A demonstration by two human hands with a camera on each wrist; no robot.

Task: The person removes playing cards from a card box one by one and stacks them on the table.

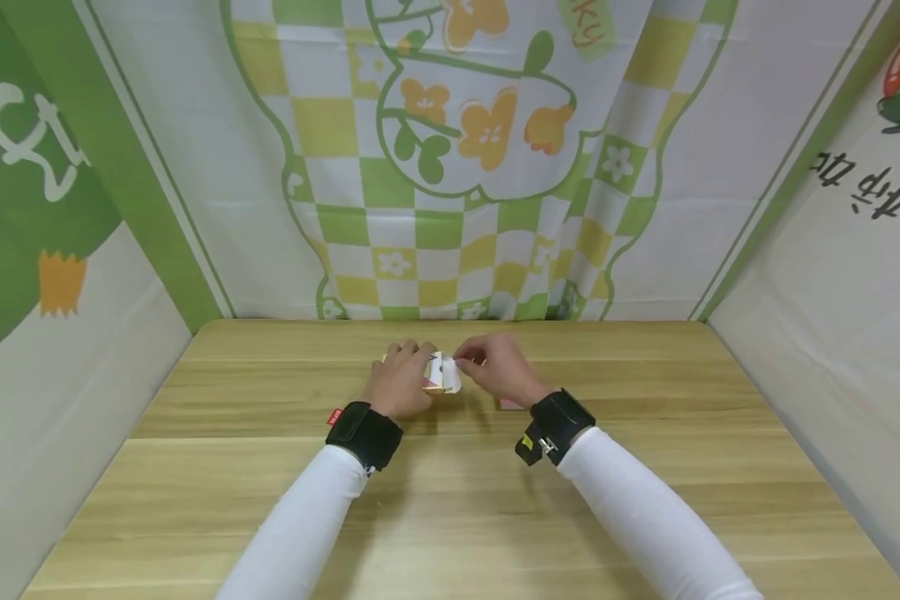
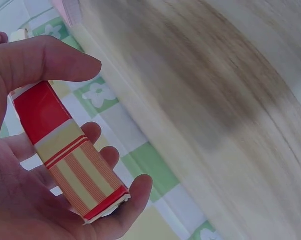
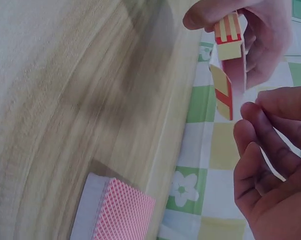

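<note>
My left hand (image 1: 401,379) grips a small playing card box (image 2: 73,150), its thumb on one side and its fingers behind. The narrow side of the box is red, cream and striped. At the end toward my right hand, the box stands open, with its lid flap (image 3: 222,92) sticking out. My right hand (image 1: 498,367) is beside that open end, fingers bent and thumb close to the index finger. Its fingertips (image 3: 250,109) are right at the flap, and I cannot tell whether they pinch its edge. A deck of cards (image 3: 123,212) with a red patterned back lies near my right wrist.
The wooden table (image 1: 450,517) reaches to a patterned curtain (image 1: 450,250) behind the hands. Printed cloth walls (image 1: 120,350) stand along both sides. Both wrists wear black straps (image 1: 363,435), and white sleeves (image 1: 645,517) cover the forearms.
</note>
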